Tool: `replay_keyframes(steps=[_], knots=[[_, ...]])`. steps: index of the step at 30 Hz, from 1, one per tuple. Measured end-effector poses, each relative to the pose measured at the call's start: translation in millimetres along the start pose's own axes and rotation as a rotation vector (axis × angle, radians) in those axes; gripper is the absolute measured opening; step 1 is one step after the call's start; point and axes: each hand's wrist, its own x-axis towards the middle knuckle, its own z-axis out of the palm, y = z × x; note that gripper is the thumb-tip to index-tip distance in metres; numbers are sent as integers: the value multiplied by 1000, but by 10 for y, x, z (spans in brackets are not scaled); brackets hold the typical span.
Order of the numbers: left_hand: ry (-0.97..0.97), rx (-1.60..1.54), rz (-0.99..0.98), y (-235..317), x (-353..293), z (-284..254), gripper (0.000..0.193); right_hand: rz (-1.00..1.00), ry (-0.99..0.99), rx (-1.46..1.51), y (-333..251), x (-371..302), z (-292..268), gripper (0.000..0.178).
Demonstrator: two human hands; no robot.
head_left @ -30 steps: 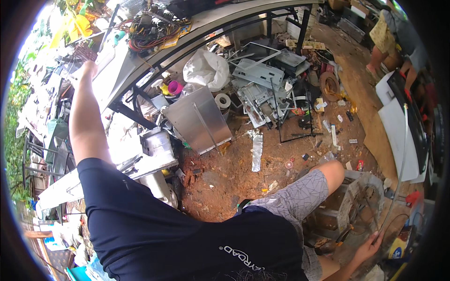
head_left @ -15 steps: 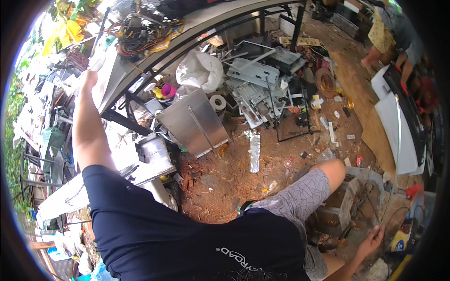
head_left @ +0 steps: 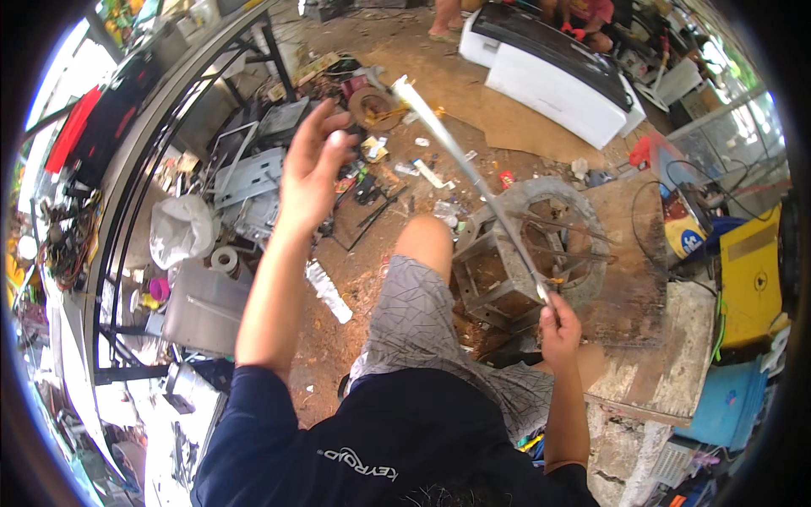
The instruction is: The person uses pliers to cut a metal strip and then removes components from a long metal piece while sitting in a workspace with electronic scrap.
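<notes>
My right hand (head_left: 561, 328) is closed round the lower end of a long, thin metal rod (head_left: 478, 179). The rod slants up and away to the left, over a boxy grey metal frame (head_left: 500, 279) and a worn grey ring (head_left: 586, 218). Its far end looks bright and slightly blurred. My left hand (head_left: 314, 165) is raised with its fingers apart, holding nothing, some way left of the rod's far end.
A black metal table frame (head_left: 173, 122) runs along the left, with scrap metal panels (head_left: 247, 177) and a white sack (head_left: 183, 230) near it. A white-and-black appliance panel (head_left: 553, 89) lies at the far right, near other people. A yellow box (head_left: 750, 275) stands right.
My view has swung to the right. My left hand has come in from far left to in front of me. The rod, held in my right hand, has tipped from upright to slanting left.
</notes>
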Motion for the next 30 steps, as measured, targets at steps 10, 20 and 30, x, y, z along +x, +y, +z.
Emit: replay_keyframes(steps=[10, 20, 30], knots=[[-338, -158, -13, -583, 208, 1171, 34, 0, 144, -210, 312, -510, -726, 25], [-412, 123, 66, -717, 212, 1233, 15, -50, 181, -374, 373, -521, -974, 24], [-529, 413, -147, -745, 222, 1055, 17, -150, 231, -516, 360, -479, -1055, 31]])
